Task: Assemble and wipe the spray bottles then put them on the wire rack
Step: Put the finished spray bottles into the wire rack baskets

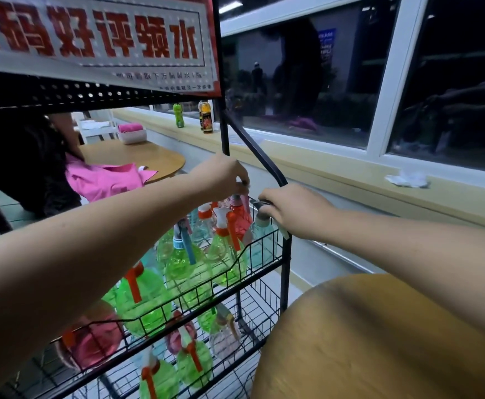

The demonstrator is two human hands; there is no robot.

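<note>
A dim room with a big dark window [307,82] fills the upper right of the frame, its pale sill [336,168] running down to the right and carrying a crumpled white tissue [407,179] and, further left, two drink bottles [206,117]. A black wire rack [285,277] stands in the centre and left, topped by a sign [97,33] with red characters. The left hand [225,177] reaches in from the lower left, its fingertips pinching the top of a red spray bottle [240,216] that stands at the back of the rack's upper basket. Just to the right, the right hand [296,211] curls its fingers around the head of a pale blue spray bottle [264,243] at the basket's right corner. Green spray bottles [183,266] crowd the same basket in front of them, and more bottles [193,364] lie in the basket below. A round wooden table [379,341] fills the lower right.
</note>
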